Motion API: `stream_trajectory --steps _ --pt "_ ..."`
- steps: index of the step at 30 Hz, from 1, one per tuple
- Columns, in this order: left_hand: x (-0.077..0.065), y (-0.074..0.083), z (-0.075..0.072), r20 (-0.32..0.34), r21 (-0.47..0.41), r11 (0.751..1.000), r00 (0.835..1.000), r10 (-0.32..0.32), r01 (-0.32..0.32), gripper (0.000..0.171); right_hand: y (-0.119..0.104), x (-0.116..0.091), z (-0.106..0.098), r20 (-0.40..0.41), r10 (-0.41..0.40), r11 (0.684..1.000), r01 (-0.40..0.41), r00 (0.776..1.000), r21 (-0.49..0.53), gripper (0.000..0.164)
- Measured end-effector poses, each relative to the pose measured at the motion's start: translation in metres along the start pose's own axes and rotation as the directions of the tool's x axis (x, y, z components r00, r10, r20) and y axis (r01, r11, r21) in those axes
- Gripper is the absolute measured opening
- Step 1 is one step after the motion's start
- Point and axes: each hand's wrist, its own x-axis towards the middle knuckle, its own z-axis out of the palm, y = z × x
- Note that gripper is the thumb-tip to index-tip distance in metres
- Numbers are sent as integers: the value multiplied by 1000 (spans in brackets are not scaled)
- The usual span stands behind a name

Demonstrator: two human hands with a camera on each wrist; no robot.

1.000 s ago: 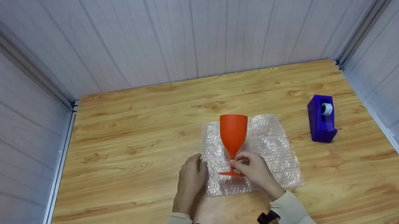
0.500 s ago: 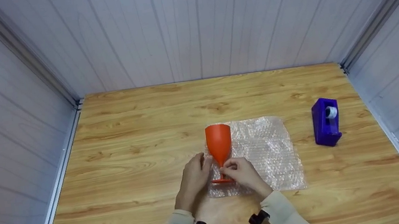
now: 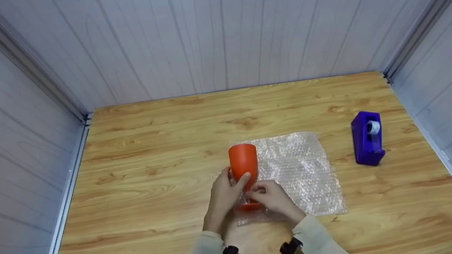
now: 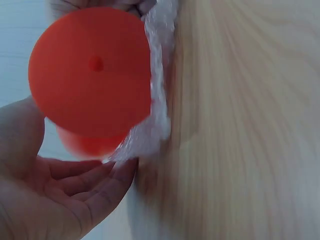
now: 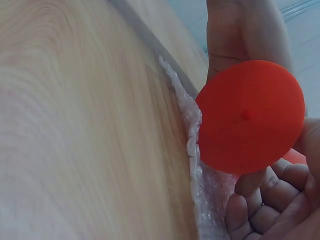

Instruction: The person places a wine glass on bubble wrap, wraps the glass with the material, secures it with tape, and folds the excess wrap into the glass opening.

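An orange goblet point(image 3: 243, 159) lies along the left side of a clear bubble wrap sheet point(image 3: 300, 174), its bowl pointing away from me. My right hand point(image 3: 276, 198) pinches the goblet's stem. On the other side, my left hand point(image 3: 223, 195) has its thumb over the lower bowl, while its fingers reach under the left edge of the wrap. The left wrist view shows the round goblet foot point(image 4: 90, 80) between thumb and fingers, with the wrap's edge point(image 4: 150, 135) beside it. In the right wrist view, the foot point(image 5: 250, 117) hides part of both hands.
A purple tape dispenser point(image 3: 365, 142) with a white roll stands to the right of the wrap. All this is on a wood-grain table point(image 3: 144, 148), bounded by pale panels point(image 3: 203, 32) at the back and sides. A small black device sits on each wrist.
My right hand has carried the goblet leftward and down onto the wrap's left side. My left hand has moved in, and its thumb now lies over the bowl.
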Motion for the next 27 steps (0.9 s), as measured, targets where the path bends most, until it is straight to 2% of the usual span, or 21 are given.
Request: stream_trajectory --steps 9,12,18,22,27 --pt "15 7 2 -62 -99 992 994 -87 80 67 3 0 -2 7 15 1000 -15 1000 -1 17" --pt "17 11 4 -67 -103 991 994 -92 85 67 3 -1 -6 -7 24 1000 -24 1000 -8 19" --pt "18 17 7 -87 -42 995 992 -91 88 67 -3 -2 -18 -135 32 998 -39 990 -53 36" --pt "18 19 8 -98 -10 995 990 -103 102 69 -8 0 -24 -219 -82 991 57 972 -117 39" --pt "20 21 9 -131 55 995 989 -75 82 69 -14 7 -28 -196 -275 953 240 941 -186 40"
